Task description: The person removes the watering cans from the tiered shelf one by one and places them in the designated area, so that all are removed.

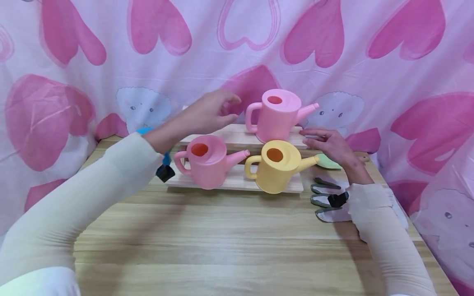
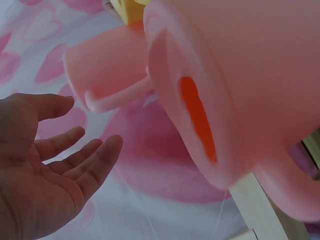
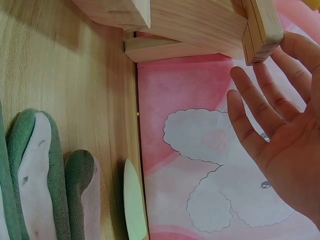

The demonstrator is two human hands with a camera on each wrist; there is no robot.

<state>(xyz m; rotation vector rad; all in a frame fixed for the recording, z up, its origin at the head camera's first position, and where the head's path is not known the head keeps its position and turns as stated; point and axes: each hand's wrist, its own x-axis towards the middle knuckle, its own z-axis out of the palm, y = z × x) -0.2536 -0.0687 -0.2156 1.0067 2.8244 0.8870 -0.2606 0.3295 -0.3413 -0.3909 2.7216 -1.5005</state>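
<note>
The left hand (image 1: 211, 111) is hovering with its grip released, fingers relaxed and slightly spread, just beside the handle of the upper pink watering can (image 1: 277, 115) and not touching it. In the left wrist view the open palm (image 2: 45, 180) is facing that can (image 2: 107, 67), with a gap between the fingertips and the handle, while the lower pink watering can (image 2: 240, 90) is filling the near foreground.

The upper pink watering can is standing upright on the top step of a wooden stepped stand (image 1: 237, 133) at the far edge of the worktop (image 1: 229, 238), its spout pointing toward the right edge. On the lower step, the lower pink watering can (image 1: 207, 161) and a yellow watering can (image 1: 277, 165) are standing side by side, close together, both upright with spouts pointing toward the right edge.

The right hand (image 1: 329, 144) is resting with its grip released, fingers straight, at the right end of the stand's top step. In the right wrist view the fingertips (image 3: 260, 75) are lying against the end of the wooden step (image 3: 260, 25); the hand is holding nothing.

Near the right edge of the worktop, a pair of white gloves with green fingertips (image 1: 326, 201) is lying flat beside the right forearm, and a pale green flat piece (image 1: 327, 161) is lying just behind them, next to the yellow can's spout. A pink cloth with heart prints (image 1: 333, 49) is hanging behind the far edge.
</note>
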